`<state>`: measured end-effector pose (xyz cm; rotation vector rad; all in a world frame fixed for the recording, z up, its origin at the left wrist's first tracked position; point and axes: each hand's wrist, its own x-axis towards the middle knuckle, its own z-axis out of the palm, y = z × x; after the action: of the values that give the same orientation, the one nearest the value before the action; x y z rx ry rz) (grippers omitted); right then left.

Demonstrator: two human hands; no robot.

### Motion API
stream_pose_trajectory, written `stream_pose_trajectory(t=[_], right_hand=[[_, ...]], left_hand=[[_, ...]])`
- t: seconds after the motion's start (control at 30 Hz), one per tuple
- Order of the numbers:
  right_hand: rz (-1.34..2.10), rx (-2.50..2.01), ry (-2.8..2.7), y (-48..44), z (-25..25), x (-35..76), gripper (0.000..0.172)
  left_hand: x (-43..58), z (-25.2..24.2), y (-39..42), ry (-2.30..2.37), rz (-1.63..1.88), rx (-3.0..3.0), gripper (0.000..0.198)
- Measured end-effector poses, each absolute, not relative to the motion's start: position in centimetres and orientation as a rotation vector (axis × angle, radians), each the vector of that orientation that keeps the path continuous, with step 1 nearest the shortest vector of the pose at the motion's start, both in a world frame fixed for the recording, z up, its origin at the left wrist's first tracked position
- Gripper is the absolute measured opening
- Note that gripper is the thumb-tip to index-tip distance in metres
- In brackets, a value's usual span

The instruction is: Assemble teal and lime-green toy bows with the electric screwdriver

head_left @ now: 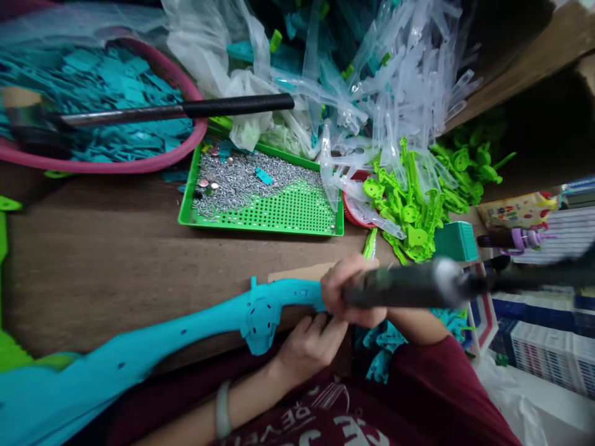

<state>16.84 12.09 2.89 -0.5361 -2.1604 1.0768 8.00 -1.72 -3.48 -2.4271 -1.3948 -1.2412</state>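
My right hand (pixel 351 286) is wrapped around a dark, blurred power screwdriver (pixel 404 286) with a silvery collar, pointing off to the right. Just below it, my left hand (pixel 310 344) has its fingers curled together beneath the right hand; what they hold is hidden. A long turquoise plastic toy part (pixel 195 327) stretches from the lower left to my hands, its narrow end passing behind my right fingers. Midway along that part is a rounded, slotted piece with a small upright tab. A strip of cardboard (pixel 297 272) lies on the table behind it.
A green perforated tray (pixel 279 214) holds many small screws. Left of it, a pink-rimmed basket (pixel 153 166) contains turquoise pieces, with a black-handled hammer (pixel 237 105) across it. Clear plastic parts (pixel 400 80) and lime-green parts (pixel 418 214) are heaped at the back right.
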Motion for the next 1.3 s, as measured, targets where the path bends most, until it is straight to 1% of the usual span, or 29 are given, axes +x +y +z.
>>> stream_pose_trajectory(t=[0.07, 0.13, 0.2, 0.3, 0.4, 0.5, 0.6, 0.77, 0.9, 1.0, 1.13, 1.17, 1.23, 1.3], right_hand=[[1.097, -0.587, -1.902, 15.2, 3.2, 15.6, 0.039], [0.992, -0.689, -1.63, 18.7, 2.8, 14.0, 0.038], [0.883, -0.815, -1.499, 21.4, 1.8, 12.5, 0.042], [0.825, -0.934, -1.432, 23.4, 0.2, 11.6, 0.052], [0.835, -0.914, -1.425, 23.5, -0.8, 11.8, 0.049], [0.848, -0.898, -1.428, 23.4, -1.2, 12.0, 0.047], [0.85, -0.912, -1.426, 23.4, -1.1, 11.8, 0.048], [0.894, -0.765, -1.429, 23.4, -0.8, 11.4, 0.039], [0.87, -0.808, -1.426, 23.6, -0.4, 10.9, 0.043], [0.837, -0.878, -1.392, 22.4, 1.6, 11.5, 0.046], [0.875, -0.8, -1.399, 17.0, 5.7, 14.9, 0.029], [0.915, -0.763, -1.429, 15.2, 6.4, 16.0, 0.027], [0.97, -0.747, -1.494, 11.7, 6.9, 18.4, 0.029], [0.995, -0.779, -1.536, 8.9, 6.2, 20.3, 0.034]], left_hand=[[7.8, -2.6, -1.4, -1.372, -1.071, -2.454, 0.028], [7.6, -2.1, -1.2, -1.342, -0.958, -2.474, 0.034], [7.6, -2.1, -1.1, -1.314, -0.999, -2.485, 0.033], [7.5, -3.0, -0.8, -1.287, -1.162, -2.501, 0.036], [7.3, -4.1, -0.6, -1.224, -1.283, -2.492, 0.035], [7.0, -4.6, -0.4, -1.169, -1.388, -2.504, 0.029], [6.7, -4.6, -0.3, -1.128, -1.412, -2.572, 0.026], [6.6, -4.6, -0.1, -1.096, -1.484, -2.556, 0.025], [6.4, -4.5, 0.0, -1.08, -1.426, -2.58, 0.024], [6.3, -4.3, 0.0, -1.083, -1.418, -2.557, 0.027], [6.4, -4.4, -0.1, -1.079, -1.444, -2.572, 0.024], [6.4, -4.4, -0.1, -1.088, -1.463, -2.577, 0.023], [6.4, -4.5, -0.2, -1.089, -1.495, -2.599, 0.022], [6.4, -4.5, -0.1, -1.067, -1.508, -2.619, 0.023]])
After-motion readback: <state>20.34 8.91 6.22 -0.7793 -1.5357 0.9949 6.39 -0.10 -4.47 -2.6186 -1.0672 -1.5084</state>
